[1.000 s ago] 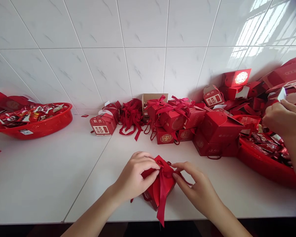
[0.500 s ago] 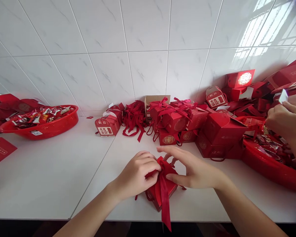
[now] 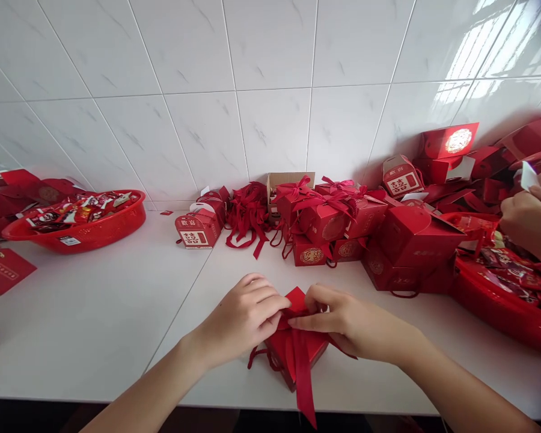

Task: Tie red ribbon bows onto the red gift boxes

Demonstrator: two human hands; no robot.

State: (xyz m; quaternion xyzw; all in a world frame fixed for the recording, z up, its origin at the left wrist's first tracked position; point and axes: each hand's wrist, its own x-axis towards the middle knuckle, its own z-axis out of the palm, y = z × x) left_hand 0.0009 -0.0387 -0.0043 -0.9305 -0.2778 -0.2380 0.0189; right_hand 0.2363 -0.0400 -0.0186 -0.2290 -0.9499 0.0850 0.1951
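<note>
A small red gift box (image 3: 276, 355) stands on the white table close to its front edge. Across its top lies a dark red ribbon (image 3: 303, 376), one tail hanging down past the table edge. My left hand (image 3: 255, 310) pinches the ribbon at the left of the box top, fingers curled together. From the right, my right hand (image 3: 342, 316) closes thumb and fingers on the ribbon near the middle of the lid. The ribbon between the fingertips is partly hidden. A thin cord handle (image 3: 256, 356) sticks out at the box's left side.
Behind my hands are stacked ribboned boxes (image 3: 324, 219), a heap of loose ribbons (image 3: 247, 210) and a box with printed characters (image 3: 196, 231). Red basins of sweets stand left (image 3: 103, 234) and right (image 3: 491, 307). Other people's hands (image 3: 534, 219) work at both sides.
My right hand has gone from spread fingers above the box to a closed grip on the ribbon. My left hand keeps its pinch. The view has shifted slightly.
</note>
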